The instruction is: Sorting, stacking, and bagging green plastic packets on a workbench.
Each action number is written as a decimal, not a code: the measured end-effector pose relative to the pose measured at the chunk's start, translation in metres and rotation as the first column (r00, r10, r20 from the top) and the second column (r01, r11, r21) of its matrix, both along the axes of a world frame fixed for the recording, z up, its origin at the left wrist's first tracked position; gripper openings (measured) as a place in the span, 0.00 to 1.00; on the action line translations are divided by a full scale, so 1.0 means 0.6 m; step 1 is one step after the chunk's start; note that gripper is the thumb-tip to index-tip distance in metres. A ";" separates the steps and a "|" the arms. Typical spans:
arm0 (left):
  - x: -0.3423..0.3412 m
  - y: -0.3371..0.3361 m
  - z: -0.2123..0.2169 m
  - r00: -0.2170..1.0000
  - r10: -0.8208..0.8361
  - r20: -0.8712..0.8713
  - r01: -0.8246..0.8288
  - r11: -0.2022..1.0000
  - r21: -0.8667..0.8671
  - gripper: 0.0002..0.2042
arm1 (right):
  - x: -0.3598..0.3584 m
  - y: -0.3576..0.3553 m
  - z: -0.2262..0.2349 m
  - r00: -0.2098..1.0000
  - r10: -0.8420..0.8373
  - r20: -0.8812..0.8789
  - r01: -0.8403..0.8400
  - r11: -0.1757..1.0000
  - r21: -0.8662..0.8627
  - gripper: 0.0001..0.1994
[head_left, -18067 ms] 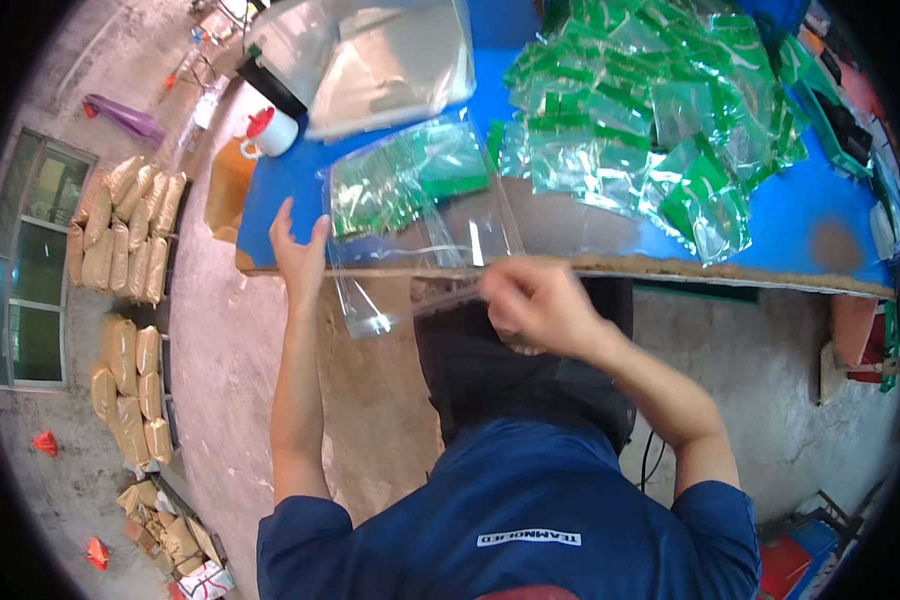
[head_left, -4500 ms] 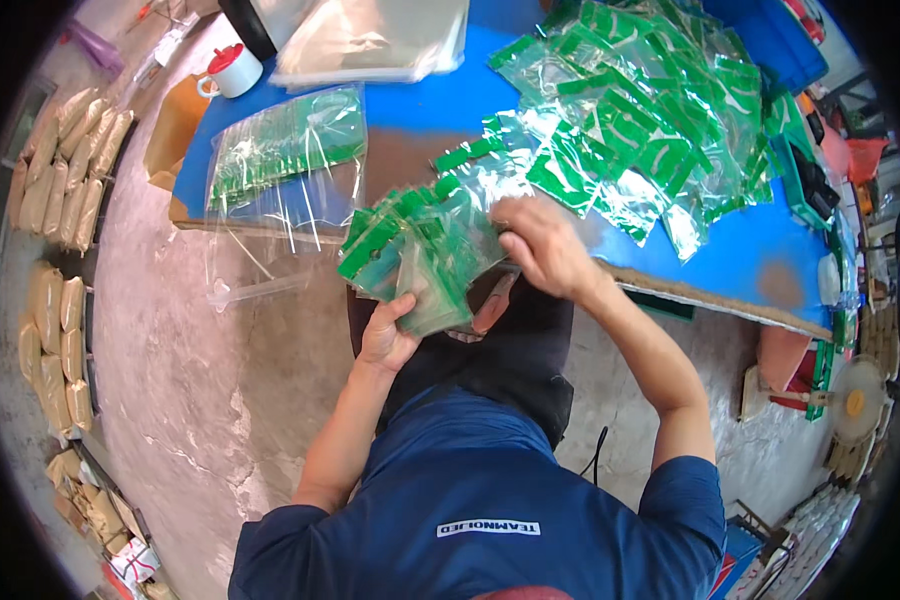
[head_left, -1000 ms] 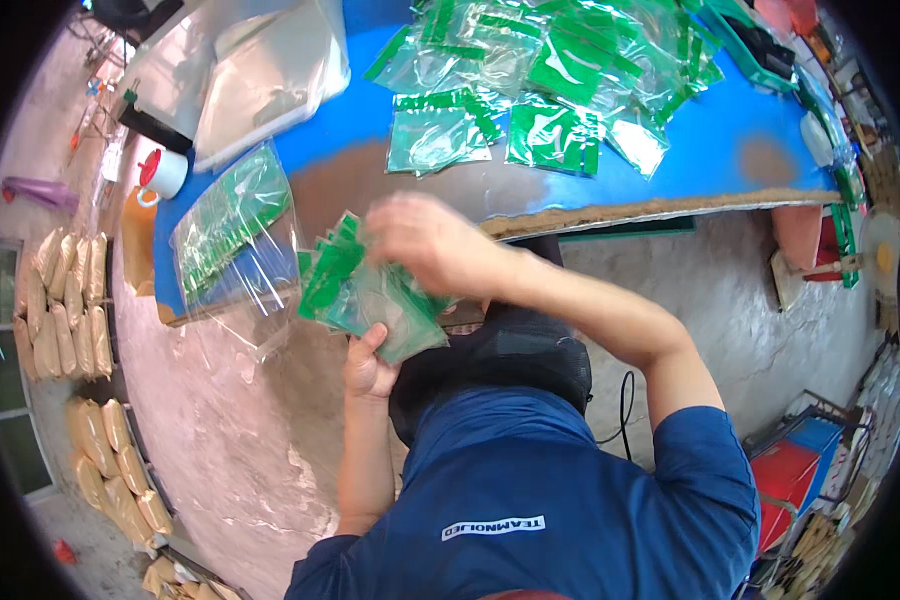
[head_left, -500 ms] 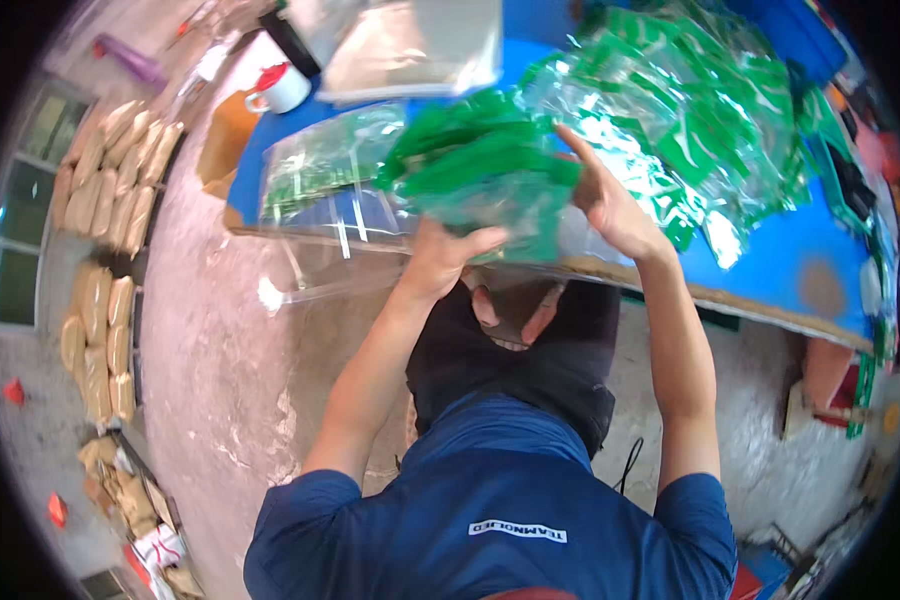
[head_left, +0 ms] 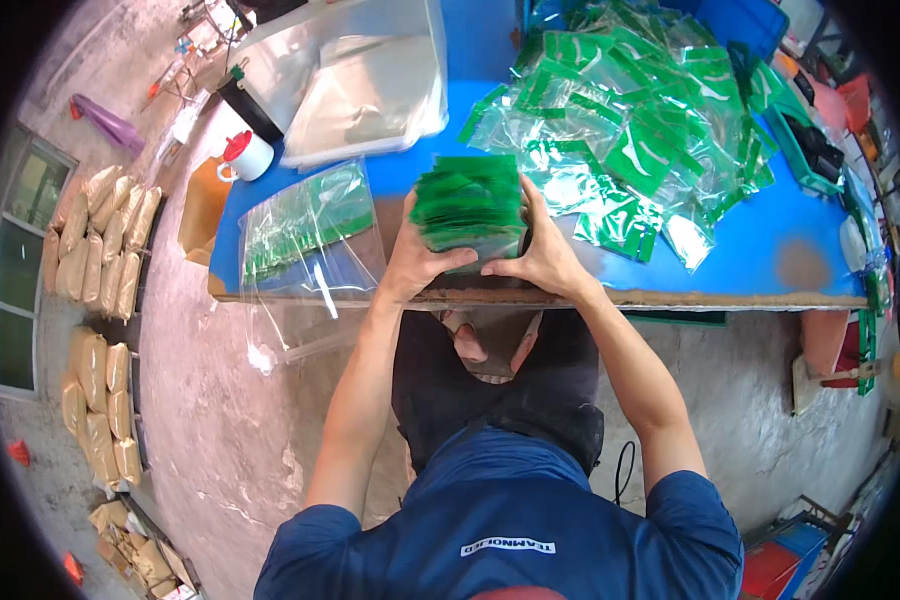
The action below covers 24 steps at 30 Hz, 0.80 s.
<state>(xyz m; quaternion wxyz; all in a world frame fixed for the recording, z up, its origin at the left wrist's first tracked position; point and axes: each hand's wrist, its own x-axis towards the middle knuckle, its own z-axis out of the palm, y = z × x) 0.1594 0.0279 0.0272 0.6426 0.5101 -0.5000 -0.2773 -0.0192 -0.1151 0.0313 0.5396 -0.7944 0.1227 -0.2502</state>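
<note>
A thick stack of green and clear plastic bags [head_left: 467,205] stands at the front edge of the blue table, held between my two hands. My left hand [head_left: 415,258] wraps its left side, thumb on the near face. On the opposite side my right hand [head_left: 542,243] presses with its fingers, and its thumb points toward the left one. To the left lies a large clear bag [head_left: 315,225] with green bags inside, its open end hanging over the table edge. A loose heap of green and clear bags [head_left: 635,130] spreads over the table at the right.
Clear plastic sheets [head_left: 365,100] lie at the back left. A white mug with a red lid [head_left: 246,157] and a black upright object [head_left: 248,105] stand near the left edge. A green tray [head_left: 805,150] sits far right. Filled sacks [head_left: 100,240] are stacked on the floor at left.
My right hand has closed in from the right against the stack. The loose, fanned bags now sit squared up between both hands. My view has shifted slightly.
</note>
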 end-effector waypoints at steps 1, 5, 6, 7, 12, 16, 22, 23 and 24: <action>-0.007 -0.003 0.005 1.000 -0.016 0.001 0.016 1.000 0.004 0.50 | 0.002 0.003 0.000 0.999 -0.018 0.035 0.019 0.999 -0.028 0.67; -0.015 0.002 0.008 0.992 -0.023 -0.120 0.022 1.000 -0.013 0.52 | -0.016 -0.010 0.024 0.999 -0.045 -0.005 0.045 0.999 0.010 0.67; -0.014 0.005 0.002 0.993 -0.010 -0.117 0.012 1.000 0.011 0.52 | -0.014 -0.010 0.020 0.999 -0.052 0.005 0.052 0.999 0.011 0.67; -0.022 0.004 -0.003 0.995 -0.001 -0.102 0.003 1.000 0.013 0.54 | -0.012 -0.008 0.013 0.998 -0.061 -0.007 0.060 0.992 -0.115 0.64; -0.033 0.002 -0.013 0.994 -0.035 -0.103 0.032 0.999 -0.026 0.58 | 0.003 0.027 -0.004 0.991 -0.108 -0.081 0.101 0.991 -0.084 0.50; -0.036 0.011 -0.008 0.996 0.046 -0.070 -0.044 0.999 0.030 0.64 | -0.006 0.026 0.009 0.990 -0.041 -0.132 0.030 0.996 -0.083 0.49; -0.044 0.019 0.022 0.977 0.086 -0.196 -0.094 0.995 -0.034 0.62 | 0.004 0.020 0.030 1.000 0.003 -0.010 -0.004 0.991 -0.137 0.50; -0.044 0.016 0.009 0.987 0.052 -0.150 -0.052 0.999 0.002 0.60 | 0.004 0.017 0.012 1.000 0.011 0.018 -0.006 0.970 -0.243 0.50; -0.040 0.017 -0.002 0.988 0.052 -0.146 -0.054 0.999 -0.006 0.60 | 0.002 0.015 -0.006 0.999 0.021 0.044 -0.005 0.938 -0.345 0.49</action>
